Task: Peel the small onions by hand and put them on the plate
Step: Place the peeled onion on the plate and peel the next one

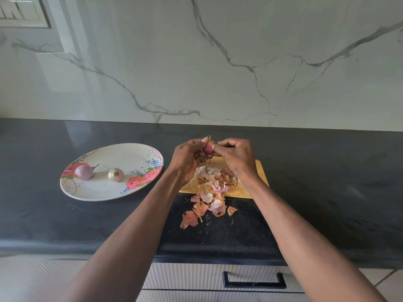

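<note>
A person's left hand [189, 158] cradles a small purple onion [208, 148] above a wooden cutting board [259, 171], while the right hand [236, 155] pinches its skin. Fingers mostly hide it. Two peeled onions [84, 171] rest on the floral white plate [104, 190] left of the hands.

A small pinkish-purple onion [208, 148] is held raised above the wooden board, gripped between the fingers of both hands, with a strip of dry orange skin standing up from its top; an oval white plate [104, 190] with red rose prints is set on the dark worktop to the left; two onions are laid on it, well apart: a purple onion [84, 172] on its side, its stalk pointing right, and a paler onion [115, 174] near the middle.
</note>
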